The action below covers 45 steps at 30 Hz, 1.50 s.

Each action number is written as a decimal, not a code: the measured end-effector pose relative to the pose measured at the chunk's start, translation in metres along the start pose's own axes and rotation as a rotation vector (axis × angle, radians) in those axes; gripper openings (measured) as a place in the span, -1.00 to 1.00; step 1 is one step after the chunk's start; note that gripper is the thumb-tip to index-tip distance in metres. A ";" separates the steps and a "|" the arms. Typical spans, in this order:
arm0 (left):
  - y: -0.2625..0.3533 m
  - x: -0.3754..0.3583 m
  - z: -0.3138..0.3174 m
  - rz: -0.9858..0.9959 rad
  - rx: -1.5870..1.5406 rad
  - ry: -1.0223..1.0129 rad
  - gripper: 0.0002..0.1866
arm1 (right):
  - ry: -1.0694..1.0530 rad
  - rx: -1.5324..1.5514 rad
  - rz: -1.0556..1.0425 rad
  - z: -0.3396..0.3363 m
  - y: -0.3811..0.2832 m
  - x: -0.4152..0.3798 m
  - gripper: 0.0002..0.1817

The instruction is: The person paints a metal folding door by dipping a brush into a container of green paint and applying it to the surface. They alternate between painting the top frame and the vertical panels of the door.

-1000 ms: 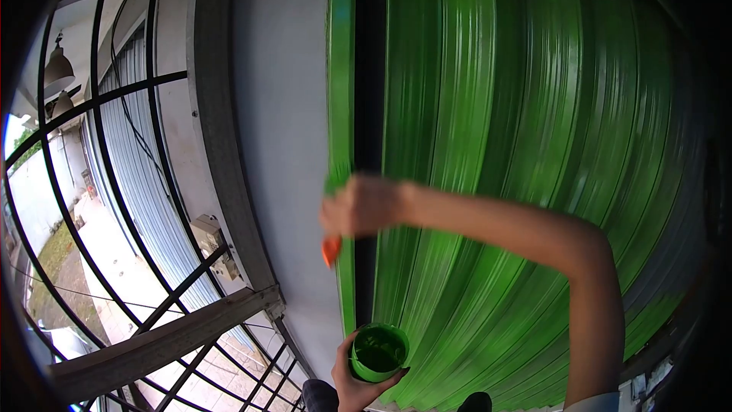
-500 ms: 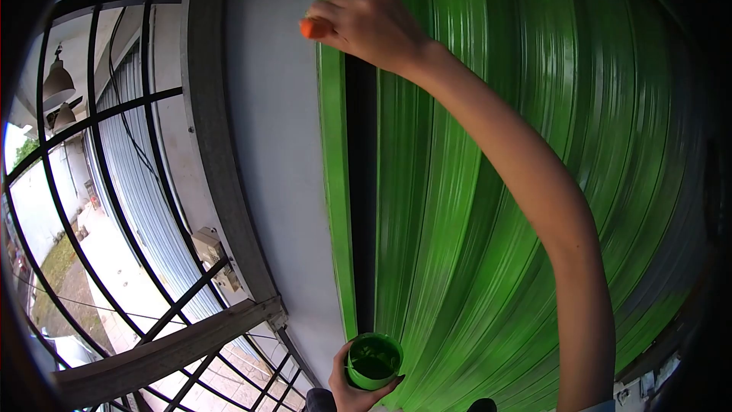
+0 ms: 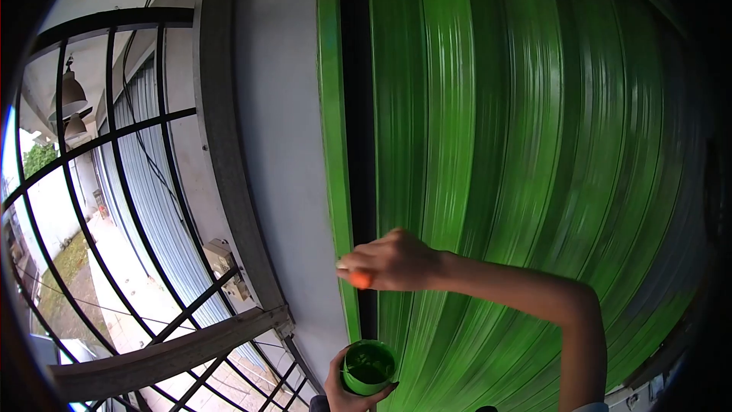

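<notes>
My left hand (image 3: 336,387) is wrapped round a green cup (image 3: 368,388) at the bottom of the view. Dark green paint (image 3: 370,360) lies inside it. Higher up, my right hand (image 3: 394,261) is closed on a paintbrush (image 3: 361,279), of which only the orange handle end shows; its bristles are hidden by the fist. That fist is in front of the narrow green edge strip (image 3: 332,145) and the dark gap beside it, a little above the cup. My right forearm crosses the glossy green corrugated metal panel (image 3: 450,145).
A grey wall strip (image 3: 278,145) runs left of the green edge, bordered by a grey metal post (image 3: 223,107). Black gate bars (image 3: 114,137) with a lock box (image 3: 221,258) and a crossbar (image 3: 175,352) fill the left side. Beyond are hanging lamps (image 3: 71,95) and a paved yard.
My right hand has come down from the top of the green edge strip to just above the cup, still holding the paintbrush. The left hand keeps the cup. The view has shifted slightly.
</notes>
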<state>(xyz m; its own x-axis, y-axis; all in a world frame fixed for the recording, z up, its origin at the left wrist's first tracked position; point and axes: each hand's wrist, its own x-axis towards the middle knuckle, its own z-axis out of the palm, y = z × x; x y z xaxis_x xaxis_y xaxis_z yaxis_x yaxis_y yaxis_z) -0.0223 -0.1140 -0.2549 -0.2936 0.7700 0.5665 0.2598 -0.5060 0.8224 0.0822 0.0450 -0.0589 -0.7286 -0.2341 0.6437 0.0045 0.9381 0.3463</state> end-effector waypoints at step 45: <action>0.075 0.033 0.021 0.599 0.102 -0.391 -0.19 | -0.264 0.281 0.267 -0.130 -0.148 -0.073 -0.83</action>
<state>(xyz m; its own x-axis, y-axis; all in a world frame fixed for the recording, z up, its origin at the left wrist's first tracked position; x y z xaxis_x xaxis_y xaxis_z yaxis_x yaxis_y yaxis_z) 0.0068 -0.1185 -0.1754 0.2718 0.4642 0.8430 0.3631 -0.8607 0.3569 0.2239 -0.1098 -0.0686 -0.8767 0.0635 0.4768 0.0561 0.9980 -0.0296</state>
